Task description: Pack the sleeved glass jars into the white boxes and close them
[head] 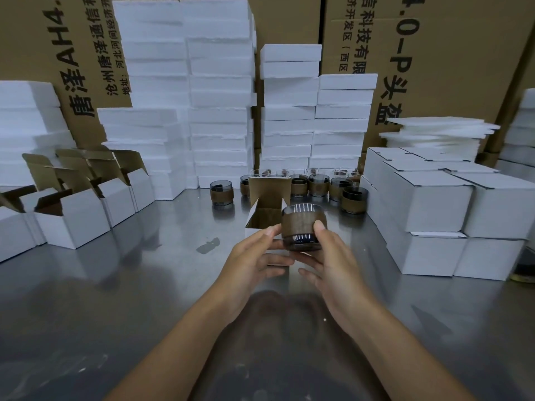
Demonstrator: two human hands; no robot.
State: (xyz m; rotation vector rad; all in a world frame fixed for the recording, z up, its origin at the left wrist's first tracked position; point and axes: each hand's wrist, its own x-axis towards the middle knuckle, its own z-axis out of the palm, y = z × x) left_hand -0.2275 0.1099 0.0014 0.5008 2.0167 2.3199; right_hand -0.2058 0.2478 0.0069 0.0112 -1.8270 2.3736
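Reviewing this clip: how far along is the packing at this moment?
Done: closed white boxes are stacked on the right. In hand: the right hand holds a sleeved jar at the open box, which the left hand touches; the jar is not yet inside. Left: several sleeved jars stand at the back, and open boxes wait on the left.

Shiny steel table (115,299) mirroring dim light; behind, tall brown cartons (463,53) with black print, fronted by white foam stacks (220,82).
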